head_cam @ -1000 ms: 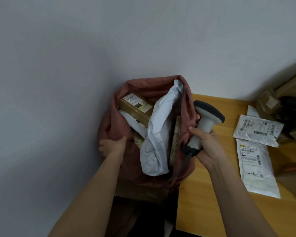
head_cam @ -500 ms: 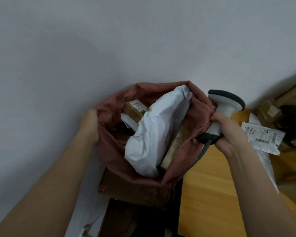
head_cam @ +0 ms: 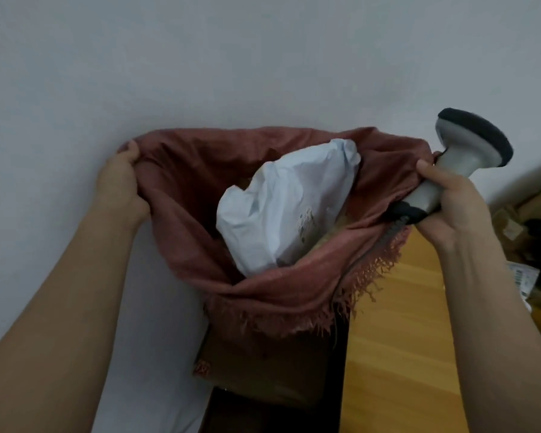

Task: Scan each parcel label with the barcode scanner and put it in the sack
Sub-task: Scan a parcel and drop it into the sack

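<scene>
The sack [head_cam: 272, 285], limp reddish cloth, hangs between our hands: left hand [head_cam: 119, 182] grips its rim, right hand [head_cam: 450, 207] pinches the opposite rim while gripping the barcode scanner [head_cam: 456, 157]. Inside, a white poly mailer [head_cam: 281, 210] looks light, slippery.

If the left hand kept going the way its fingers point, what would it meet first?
The left hand grips the sack rim, pointing up and away. Beyond it only the pale wall shows, probably first contact; depth is unclear.
</scene>
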A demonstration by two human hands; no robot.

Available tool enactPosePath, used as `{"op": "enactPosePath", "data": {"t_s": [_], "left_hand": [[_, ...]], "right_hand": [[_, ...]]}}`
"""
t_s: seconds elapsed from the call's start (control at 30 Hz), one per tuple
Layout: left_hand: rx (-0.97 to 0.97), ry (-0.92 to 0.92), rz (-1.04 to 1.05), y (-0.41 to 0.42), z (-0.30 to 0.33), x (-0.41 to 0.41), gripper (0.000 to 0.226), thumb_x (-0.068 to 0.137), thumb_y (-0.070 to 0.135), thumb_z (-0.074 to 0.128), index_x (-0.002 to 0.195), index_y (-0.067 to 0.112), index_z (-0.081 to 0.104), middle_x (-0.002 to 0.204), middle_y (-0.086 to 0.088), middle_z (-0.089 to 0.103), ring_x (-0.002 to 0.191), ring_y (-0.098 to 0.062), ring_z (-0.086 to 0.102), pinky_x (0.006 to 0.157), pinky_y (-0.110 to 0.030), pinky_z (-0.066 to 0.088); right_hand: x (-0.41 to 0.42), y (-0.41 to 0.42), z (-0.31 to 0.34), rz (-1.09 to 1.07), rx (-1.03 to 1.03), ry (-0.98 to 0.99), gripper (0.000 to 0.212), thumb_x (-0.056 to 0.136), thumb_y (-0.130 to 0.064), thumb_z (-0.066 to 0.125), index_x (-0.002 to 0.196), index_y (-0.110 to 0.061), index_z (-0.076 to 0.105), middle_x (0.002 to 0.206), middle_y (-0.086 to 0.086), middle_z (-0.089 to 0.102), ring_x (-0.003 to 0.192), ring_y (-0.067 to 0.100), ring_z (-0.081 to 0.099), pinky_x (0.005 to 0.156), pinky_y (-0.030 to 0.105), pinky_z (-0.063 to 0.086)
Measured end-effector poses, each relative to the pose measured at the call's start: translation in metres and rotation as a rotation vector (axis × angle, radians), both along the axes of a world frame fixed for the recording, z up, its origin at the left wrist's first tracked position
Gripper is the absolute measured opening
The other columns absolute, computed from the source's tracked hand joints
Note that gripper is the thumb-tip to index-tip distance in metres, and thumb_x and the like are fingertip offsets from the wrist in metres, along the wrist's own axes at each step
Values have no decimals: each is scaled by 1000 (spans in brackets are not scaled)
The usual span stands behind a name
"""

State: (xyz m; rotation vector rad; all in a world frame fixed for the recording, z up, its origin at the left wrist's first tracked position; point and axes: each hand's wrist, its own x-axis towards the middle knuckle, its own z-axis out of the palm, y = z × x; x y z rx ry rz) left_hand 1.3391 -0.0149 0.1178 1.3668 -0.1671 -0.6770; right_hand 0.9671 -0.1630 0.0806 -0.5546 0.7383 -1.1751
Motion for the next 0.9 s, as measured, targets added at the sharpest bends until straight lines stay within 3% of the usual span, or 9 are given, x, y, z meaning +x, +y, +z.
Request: {"op": "enactPosePath", "data": {"t_s": [0.13,0.2,0.27,0.4,0.47,0.53,0.63,0.77,0.9], "left_hand": [[361,4,-251,0,-16,-22,25,103,18,47,122,12,61,98,-5,70,68,-15,63,77,-38,54],[298,-14,-248,-4,-9,-25,24,104,20,45,121,11,60,90,-5,72,67,-14,65,72,-38,57],[176,-22,-190,-5,6,-17,20,103,25,46,101,13,62,76,0,72,61,-12,68,67,-38,57],[-24,54,-96,-2,18,-3,23,101,28,47,93,17,66,81,-2,76,70,-17,72,63,-38,55],[171,51,-153,1,2,-14,20,101,22,46,95,16,65,76,-2,74,66,-17,68,61,-34,55],[359,38,-236,0,-12,-28,20,101,18,46,90,14,62,60,-4,69,50,-15,65,52,-29,55],[235,1,-165,-7,-3,-31,21,103,20,46,87,16,60,76,-4,68,58,-14,66,72,-38,57],[-178,47,-21,-5,27,-7,22,101,27,48,102,16,67,84,1,77,76,-14,73,61,-37,58],[149,-20,-159,-7,3,-15,23,102,22,48,113,12,65,111,-5,70,78,-16,68,83,-38,52]], "right_hand": [[2,2,-15,4,136,450,19,88,3,67,105,-5,60,101,18,66,80,27,68,73,42,61],[6,7,-30,53,269,558,29,89,0,68,116,3,60,109,23,65,87,33,67,86,52,57],[6,10,-36,44,320,571,32,90,-3,69,120,3,58,107,20,66,88,33,66,91,56,54],[-11,7,-31,-8,140,364,17,88,-1,69,103,-4,61,93,12,70,79,23,72,72,41,62],[-17,9,-27,6,65,242,19,87,-1,69,103,-6,61,91,11,70,83,23,72,76,40,61],[-15,9,-22,10,86,308,15,88,-1,69,98,-8,60,89,10,69,80,22,70,73,38,61],[-9,4,-6,2,70,344,15,88,2,68,91,-10,59,84,7,66,72,17,67,62,31,59],[-9,-4,16,-10,-141,167,24,86,3,69,96,-15,58,78,1,66,73,13,68,75,35,61],[-7,5,-1,-36,29,278,22,87,3,68,102,-8,57,86,8,67,71,17,70,68,34,60]]}}
